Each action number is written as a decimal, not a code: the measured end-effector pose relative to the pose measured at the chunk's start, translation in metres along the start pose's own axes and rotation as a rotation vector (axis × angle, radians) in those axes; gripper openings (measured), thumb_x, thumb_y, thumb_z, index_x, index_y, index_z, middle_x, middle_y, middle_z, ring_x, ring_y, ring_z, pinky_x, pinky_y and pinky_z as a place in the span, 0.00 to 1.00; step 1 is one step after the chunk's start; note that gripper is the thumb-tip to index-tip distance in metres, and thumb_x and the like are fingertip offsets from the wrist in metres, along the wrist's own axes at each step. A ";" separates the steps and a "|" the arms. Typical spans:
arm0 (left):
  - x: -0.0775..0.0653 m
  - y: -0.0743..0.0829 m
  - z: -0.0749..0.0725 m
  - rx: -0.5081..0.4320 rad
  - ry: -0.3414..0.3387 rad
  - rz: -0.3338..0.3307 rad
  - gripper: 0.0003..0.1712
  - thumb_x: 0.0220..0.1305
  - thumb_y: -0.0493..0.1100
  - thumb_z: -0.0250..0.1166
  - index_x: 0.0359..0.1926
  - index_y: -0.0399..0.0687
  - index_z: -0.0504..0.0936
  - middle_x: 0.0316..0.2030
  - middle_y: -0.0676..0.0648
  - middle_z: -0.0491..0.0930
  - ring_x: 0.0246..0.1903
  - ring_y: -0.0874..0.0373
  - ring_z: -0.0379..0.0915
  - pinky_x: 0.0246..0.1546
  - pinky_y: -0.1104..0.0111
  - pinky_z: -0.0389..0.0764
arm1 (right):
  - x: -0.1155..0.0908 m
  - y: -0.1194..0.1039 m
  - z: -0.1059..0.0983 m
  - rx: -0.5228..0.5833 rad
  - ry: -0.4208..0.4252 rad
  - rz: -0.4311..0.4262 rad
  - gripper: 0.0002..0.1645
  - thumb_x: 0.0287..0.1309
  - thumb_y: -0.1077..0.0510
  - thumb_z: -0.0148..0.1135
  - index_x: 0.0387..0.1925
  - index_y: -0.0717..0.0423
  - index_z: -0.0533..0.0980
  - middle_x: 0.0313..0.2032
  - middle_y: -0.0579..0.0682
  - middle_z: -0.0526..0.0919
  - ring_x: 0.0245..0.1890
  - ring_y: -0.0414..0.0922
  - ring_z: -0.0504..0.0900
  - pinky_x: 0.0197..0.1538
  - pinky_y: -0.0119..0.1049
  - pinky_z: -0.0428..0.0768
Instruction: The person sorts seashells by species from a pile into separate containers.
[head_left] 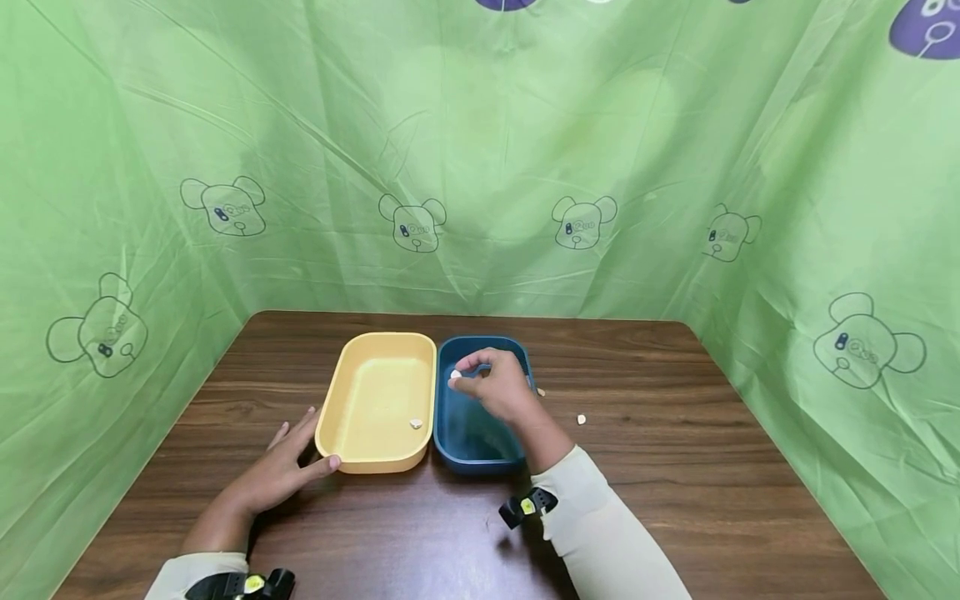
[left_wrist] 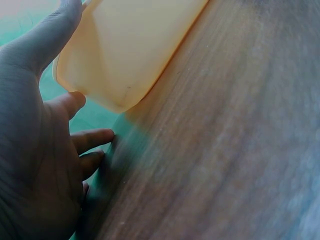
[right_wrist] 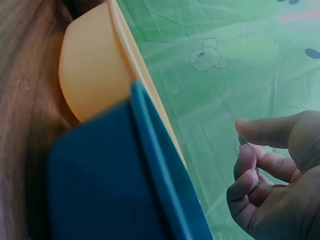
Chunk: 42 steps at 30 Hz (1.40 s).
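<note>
The white piece sits between the thumb and fingers of our right hand, over the blue box and toward its left wall. Those fingers are drawn narrow, pinching it at the tips; the right wrist view shows only a sliver, so we cannot make out its full shape. We judge it very light and stiff, with no give; whether it is slippery or brittle we cannot tell. A modest pinch should do, since a hard squeeze might shoot it out. Being so small, it is best taken by opposite edges, between thumb and index finger.

Left of the blue box, just beside it, the yellow box holds a similar piece. Right of the blue box, a pale bit and a loose piece lie on the bench. Our left hand is at the yellow box's near corner away from the blue box, thumb at the rim, fingers spread wide. We expect that box to be light and fairly stiff, easiest held by its rim.
</note>
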<state>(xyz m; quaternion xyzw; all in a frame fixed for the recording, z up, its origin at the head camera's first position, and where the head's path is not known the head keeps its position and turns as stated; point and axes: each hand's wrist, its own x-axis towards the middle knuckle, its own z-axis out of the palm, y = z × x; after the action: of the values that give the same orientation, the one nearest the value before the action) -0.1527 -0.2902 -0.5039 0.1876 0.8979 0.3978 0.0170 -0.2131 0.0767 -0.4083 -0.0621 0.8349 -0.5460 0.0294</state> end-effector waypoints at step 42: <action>0.000 0.001 0.000 0.008 0.008 0.003 0.54 0.71 0.53 0.71 0.89 0.50 0.54 0.84 0.23 0.53 0.82 0.15 0.42 0.78 0.21 0.34 | 0.000 0.000 0.030 0.000 -0.076 -0.019 0.16 0.60 0.63 0.81 0.47 0.67 0.87 0.52 0.63 0.83 0.28 0.42 0.80 0.30 0.29 0.80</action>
<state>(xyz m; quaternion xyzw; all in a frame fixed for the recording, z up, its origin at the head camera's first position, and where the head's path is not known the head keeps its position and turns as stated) -0.1523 -0.2898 -0.5036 0.1874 0.8993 0.3950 0.0122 -0.2092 0.0499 -0.4201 -0.0907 0.8325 -0.5437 0.0559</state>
